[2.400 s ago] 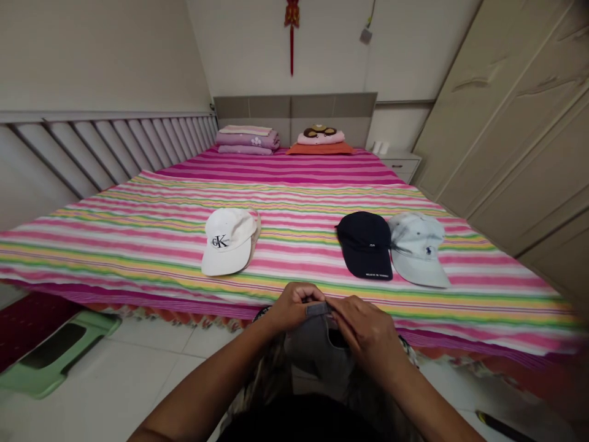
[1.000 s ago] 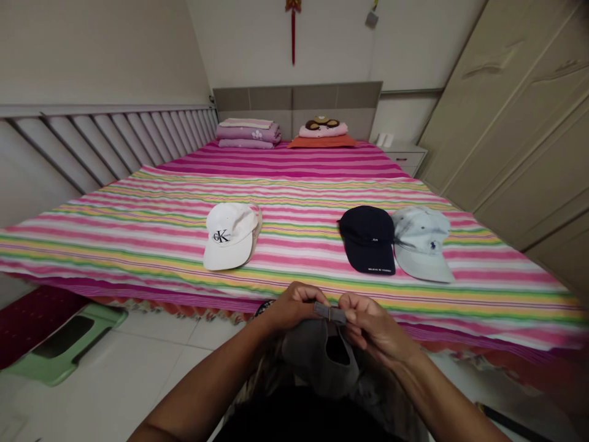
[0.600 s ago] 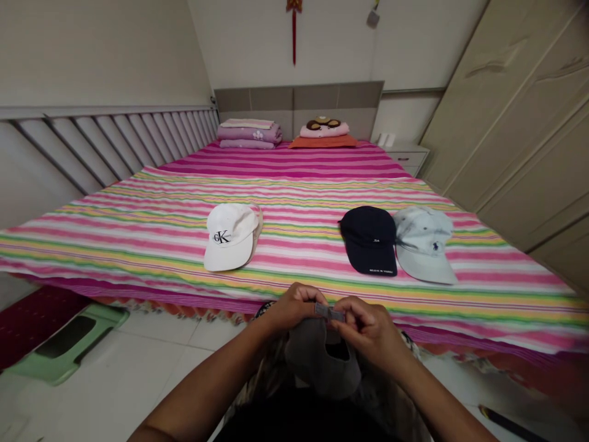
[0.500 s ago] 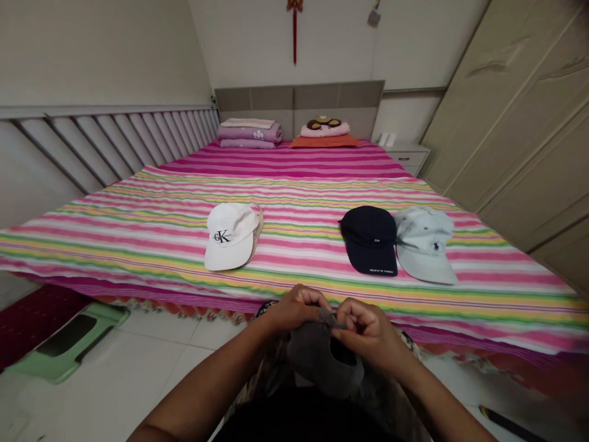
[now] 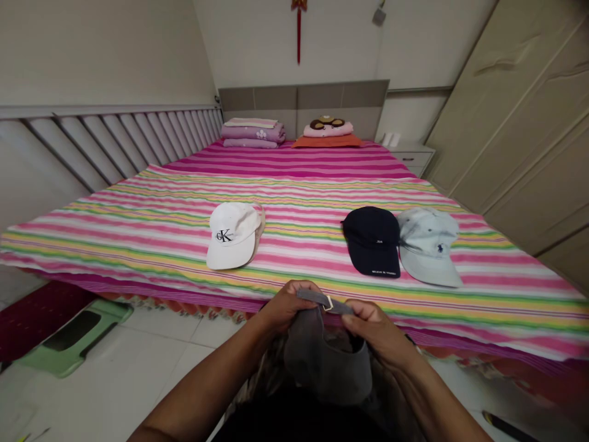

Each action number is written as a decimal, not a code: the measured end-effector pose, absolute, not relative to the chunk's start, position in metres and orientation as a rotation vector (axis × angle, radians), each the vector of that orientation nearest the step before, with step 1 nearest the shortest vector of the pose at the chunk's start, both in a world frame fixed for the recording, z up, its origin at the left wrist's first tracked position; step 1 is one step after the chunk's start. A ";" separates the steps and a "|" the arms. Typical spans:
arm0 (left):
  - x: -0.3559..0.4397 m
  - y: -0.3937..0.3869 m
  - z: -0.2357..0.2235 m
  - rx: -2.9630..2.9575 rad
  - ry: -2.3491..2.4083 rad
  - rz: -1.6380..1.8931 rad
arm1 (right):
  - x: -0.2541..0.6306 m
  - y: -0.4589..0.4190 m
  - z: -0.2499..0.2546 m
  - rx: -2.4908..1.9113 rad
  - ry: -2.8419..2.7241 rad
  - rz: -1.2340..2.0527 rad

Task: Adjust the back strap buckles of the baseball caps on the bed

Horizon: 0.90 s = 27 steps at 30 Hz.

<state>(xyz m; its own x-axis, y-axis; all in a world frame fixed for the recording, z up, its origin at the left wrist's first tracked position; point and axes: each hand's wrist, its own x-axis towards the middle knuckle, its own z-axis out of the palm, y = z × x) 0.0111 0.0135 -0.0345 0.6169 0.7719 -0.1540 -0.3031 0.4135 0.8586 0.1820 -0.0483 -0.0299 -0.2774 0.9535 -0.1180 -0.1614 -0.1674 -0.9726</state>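
A grey baseball cap (image 5: 329, 365) hangs over my lap, its back strap (image 5: 310, 297) turned up toward the bed and a metal buckle (image 5: 328, 303) in the strap's middle. My left hand (image 5: 291, 302) pinches the strap's left end, and my right hand (image 5: 375, 325) grips its right end. Between the hands the strap is stretched nearly straight. On the bed ahead lie a white cap (image 5: 232, 235) with black letters, to the left, and a dark navy cap (image 5: 372, 241), to the right. A pale blue cap (image 5: 429, 245) touches the navy one.
A striped bedspread (image 5: 294, 245) covers the bed. Folded purple bedding (image 5: 253, 133) and a pink and orange stack (image 5: 327, 136) sit by the headboard. A green stool (image 5: 76, 337) stands on the tiled floor at left; a wardrobe (image 5: 519, 123) rises at right.
My hands have moved slightly apart, pulling the strap straight, and its buckle now shows clearly. The caps on the bed lie as before; the view has shifted a little.
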 end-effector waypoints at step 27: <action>-0.113 0.046 0.042 1.121 0.774 1.240 | 0.136 0.030 0.032 -1.029 -1.300 1.187</action>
<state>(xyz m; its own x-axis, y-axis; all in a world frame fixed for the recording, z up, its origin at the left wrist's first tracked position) -0.1131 0.0464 0.0420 0.2020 0.9727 0.1145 -0.3245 -0.0439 0.9449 0.1365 0.0304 0.0317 -0.0818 0.9864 0.1424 -0.0525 0.1384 -0.9890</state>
